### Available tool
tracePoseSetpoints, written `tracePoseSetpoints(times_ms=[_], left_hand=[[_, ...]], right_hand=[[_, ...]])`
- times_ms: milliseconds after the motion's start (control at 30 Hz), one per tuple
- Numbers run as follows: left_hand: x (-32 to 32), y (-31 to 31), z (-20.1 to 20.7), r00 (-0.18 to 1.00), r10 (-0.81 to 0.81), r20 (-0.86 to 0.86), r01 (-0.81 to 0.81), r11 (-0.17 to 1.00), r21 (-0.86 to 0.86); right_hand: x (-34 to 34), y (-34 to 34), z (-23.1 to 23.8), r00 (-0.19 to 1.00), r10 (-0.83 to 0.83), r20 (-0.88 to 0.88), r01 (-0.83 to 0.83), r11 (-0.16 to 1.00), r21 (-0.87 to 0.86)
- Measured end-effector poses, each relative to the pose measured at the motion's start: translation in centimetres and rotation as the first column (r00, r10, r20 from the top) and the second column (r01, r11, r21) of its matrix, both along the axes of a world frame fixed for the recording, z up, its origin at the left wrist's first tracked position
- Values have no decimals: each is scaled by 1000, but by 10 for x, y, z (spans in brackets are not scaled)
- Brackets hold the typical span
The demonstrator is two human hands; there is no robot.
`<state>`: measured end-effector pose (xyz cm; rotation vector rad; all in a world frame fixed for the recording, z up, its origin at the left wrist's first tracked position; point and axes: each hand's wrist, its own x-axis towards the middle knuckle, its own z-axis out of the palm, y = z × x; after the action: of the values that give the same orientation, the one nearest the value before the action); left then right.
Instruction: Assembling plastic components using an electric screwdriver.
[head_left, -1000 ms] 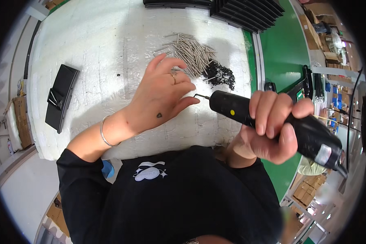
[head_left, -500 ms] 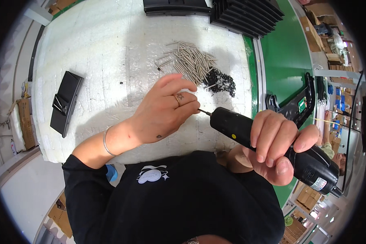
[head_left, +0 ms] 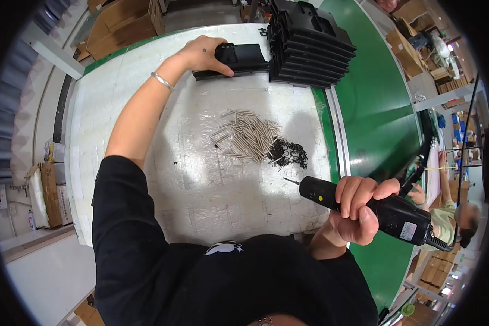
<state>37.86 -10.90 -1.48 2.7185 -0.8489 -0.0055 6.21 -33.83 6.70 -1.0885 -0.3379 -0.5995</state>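
My left hand reaches to the back of the table. Its thumb lies on the near side and its fingers on the far side of a black plastic panel, beside a stack of black plastic parts. My right hand is wrapped round a black electric screwdriver, its thin bit pointing left over the table. Beyond the bit lie a heap of silvery metal pins and a pile of small black screws. The undersides of the gripped panel are hidden.
White wrapped sheeting covers the table. A green surface with a metal rail runs along the right, where a black frame part lies. A cardboard box stands beyond the back left; another person is at far right.
My left hand has left the screwdriver's tip and moved to the panel at the back. The black panel at the left is gone from its spot. The right hand keeps hold of the screwdriver.
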Motion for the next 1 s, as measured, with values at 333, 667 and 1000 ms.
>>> tracePoseSetpoints(times_ms=[333, 667, 1000], left_hand=[[-147, 19, 43, 973, -225, 47, 229, 932, -281], [-275, 27, 22, 939, -273, -207, 138, 856, -498], [-222, 14, -26, 978, -176, 116, 209, 883, -420]], right_hand=[[-4, -23, -1, 1000, -8, 15, 9, 999, -32], [8, -13, 0, 992, 122, 18, -121, 990, -68], [-11, 0, 1, 991, 129, -28, -130, 989, -66]])
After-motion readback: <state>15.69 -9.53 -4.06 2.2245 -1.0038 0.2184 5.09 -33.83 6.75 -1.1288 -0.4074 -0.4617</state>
